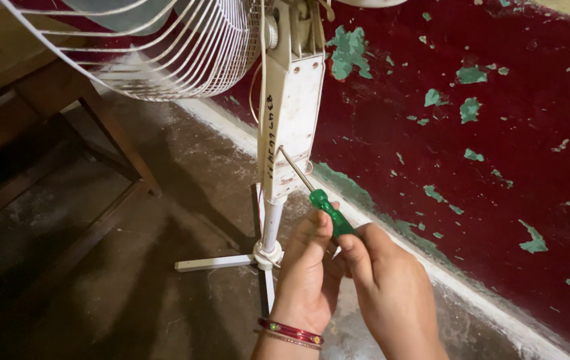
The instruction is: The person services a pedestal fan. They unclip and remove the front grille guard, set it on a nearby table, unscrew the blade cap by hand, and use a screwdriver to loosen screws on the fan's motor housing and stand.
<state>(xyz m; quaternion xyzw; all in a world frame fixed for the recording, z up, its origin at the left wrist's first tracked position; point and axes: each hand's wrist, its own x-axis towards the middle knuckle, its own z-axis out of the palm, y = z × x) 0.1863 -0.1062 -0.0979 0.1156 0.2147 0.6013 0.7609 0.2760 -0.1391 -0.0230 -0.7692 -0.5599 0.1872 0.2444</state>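
1. While both hands grip its green handle, the screwdriver [315, 195] slants up-left, tip against the white fan housing [293, 107].
2. Left hand [308, 270] and right hand [388, 287] have fingers closed around the handle, hiding its end.

A dark red painted wall [498, 133] shows green patches where the paint has flaked off. Below it lies a worn grey concrete floor [165, 200]. A brown wooden table frame [98, 127] stands at left in dim light.
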